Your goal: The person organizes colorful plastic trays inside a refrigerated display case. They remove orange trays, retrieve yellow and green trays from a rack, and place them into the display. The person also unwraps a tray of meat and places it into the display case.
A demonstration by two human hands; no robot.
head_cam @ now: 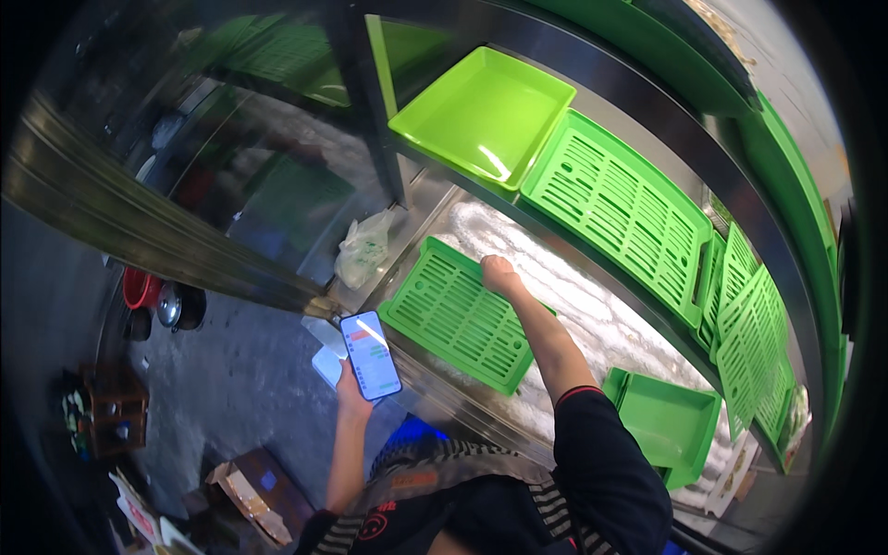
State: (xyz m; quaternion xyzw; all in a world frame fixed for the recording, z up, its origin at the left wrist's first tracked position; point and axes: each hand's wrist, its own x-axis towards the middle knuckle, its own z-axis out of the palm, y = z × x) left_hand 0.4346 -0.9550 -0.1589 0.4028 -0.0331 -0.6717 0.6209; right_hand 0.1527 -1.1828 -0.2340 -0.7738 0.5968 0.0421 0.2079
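Note:
My left hand (352, 388) holds a smartphone (371, 355) with its lit screen facing up. Something flat and pale blue (327, 368) shows beside the phone, partly hidden. My right hand (499, 275) is closed at the far long edge of a green slotted plastic tray (458, 312), which lies over the frosted surface (590, 291) of a metal-edged case. Whether the fingers grip the tray's rim cannot be told. A crumpled, translucent plastic bag (364, 248) lies to the left of this tray.
On the raised metal shelf are a solid lime-green tray (492, 114), a slotted green tray (617, 215) and several leaning slotted panels (753, 333). Solid green trays (669, 420) sit at the case's right. A metal post (385, 104) rises at left. An open cardboard box (253, 496) stands on the floor.

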